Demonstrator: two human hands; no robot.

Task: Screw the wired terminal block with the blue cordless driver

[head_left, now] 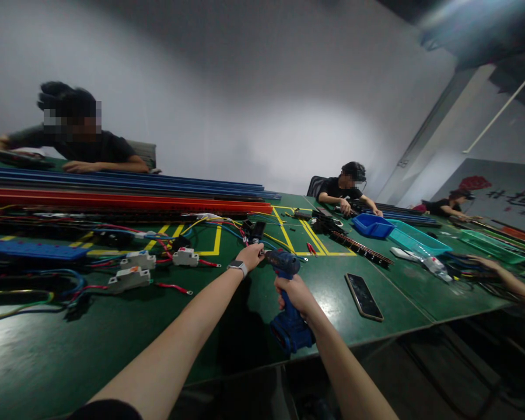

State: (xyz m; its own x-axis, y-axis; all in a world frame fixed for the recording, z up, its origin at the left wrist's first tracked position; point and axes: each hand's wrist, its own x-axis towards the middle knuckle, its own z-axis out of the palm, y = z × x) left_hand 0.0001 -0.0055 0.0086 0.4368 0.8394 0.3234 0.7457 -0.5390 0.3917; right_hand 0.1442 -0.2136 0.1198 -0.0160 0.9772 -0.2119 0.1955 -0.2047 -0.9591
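My right hand [295, 291] is wrapped round the grip of a blue cordless drill [291, 332], whose nose points left towards my left hand [250, 256]. My left hand, with a watch [238, 266] on its wrist, is closed just in front of the drill's tip. What its fingers pinch is hidden. Right beyond them stands a small black block [257, 230], with coloured wires running to it. To the left lie white circuit breakers [137, 260] with red leads [175, 287] ending in metal lugs.
A phone [364, 296] lies right of the drill. Behind it are a copper-coloured strip [363, 248], a blue bin [371, 226], a teal tray [420, 238] and a clear bottle [437, 267]. Long red rails [126, 201] and blue rails cross the back left. Several co-workers sit around the green table [227, 291].
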